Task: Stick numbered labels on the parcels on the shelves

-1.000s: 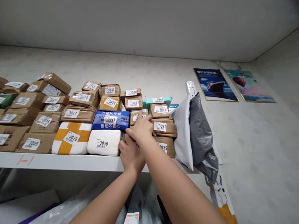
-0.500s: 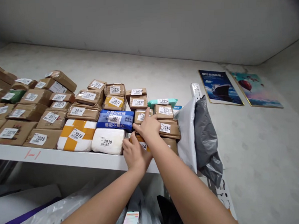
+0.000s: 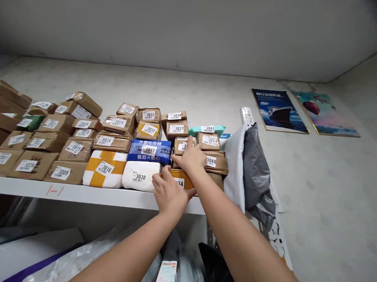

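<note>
My left hand (image 3: 170, 191) is wrapped around the lower front of an orange parcel (image 3: 183, 178), whose label reads "34" where it shows. My right hand (image 3: 192, 159) has its thumb and fingers about a small brown cardboard box (image 3: 180, 145) stacked above, partly covering its label. Left of my hands sit a white parcel (image 3: 141, 173) labelled 3030 and a blue-wrapped parcel (image 3: 149, 151) labelled 3031. On the right are boxes labelled 3040 (image 3: 217, 162) and 3041 (image 3: 208, 141). My hands hide the join between the orange parcel and the box above.
A white shelf (image 3: 109, 200) carries several stacked, labelled parcels to the left. White (image 3: 234, 168) and grey (image 3: 257, 175) plastic mailers stand at its right end, by a metal upright (image 3: 246, 115). Below are a phone (image 3: 166, 274) with a lit screen and plastic-wrapped packages (image 3: 53, 270).
The view has shifted slightly, so the left-hand parcels appear farther right. Both hands stay at the same stack, and more of the orange parcel's front shows between them.
</note>
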`<state>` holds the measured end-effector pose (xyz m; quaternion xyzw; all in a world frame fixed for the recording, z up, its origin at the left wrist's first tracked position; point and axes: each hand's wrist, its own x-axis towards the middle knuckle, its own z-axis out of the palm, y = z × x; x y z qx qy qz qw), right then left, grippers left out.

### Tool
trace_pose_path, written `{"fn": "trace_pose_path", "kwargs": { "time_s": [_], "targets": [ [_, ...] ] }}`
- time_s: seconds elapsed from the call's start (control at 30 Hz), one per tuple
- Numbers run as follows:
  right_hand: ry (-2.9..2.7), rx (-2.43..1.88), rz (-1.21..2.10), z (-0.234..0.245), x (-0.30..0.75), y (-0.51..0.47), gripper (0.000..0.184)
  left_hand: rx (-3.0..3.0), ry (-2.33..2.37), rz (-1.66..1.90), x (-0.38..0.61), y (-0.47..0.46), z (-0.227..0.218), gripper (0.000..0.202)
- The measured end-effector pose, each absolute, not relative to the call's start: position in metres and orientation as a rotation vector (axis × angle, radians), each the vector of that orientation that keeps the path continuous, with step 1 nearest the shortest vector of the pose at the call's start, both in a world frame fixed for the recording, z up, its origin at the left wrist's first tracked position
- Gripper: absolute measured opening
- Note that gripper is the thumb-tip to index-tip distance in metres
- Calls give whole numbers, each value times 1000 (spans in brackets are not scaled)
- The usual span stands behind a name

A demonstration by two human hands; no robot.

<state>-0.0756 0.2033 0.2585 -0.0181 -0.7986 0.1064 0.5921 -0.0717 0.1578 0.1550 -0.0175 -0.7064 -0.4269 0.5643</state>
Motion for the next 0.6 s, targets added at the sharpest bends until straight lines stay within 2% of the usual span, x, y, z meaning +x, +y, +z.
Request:
{"fn": "trace_pose_path", "kwargs": {
  "time_s": [0.33,0.6],
  "targets": [
    [-1841,-7,225,256,-76,209,99,-167,-1575,-1083,-34,127,130,80],
    [-1762,0,200,245,-80,205,98,-205,-1602,-1217,15,84,50,85]
  ]
}}
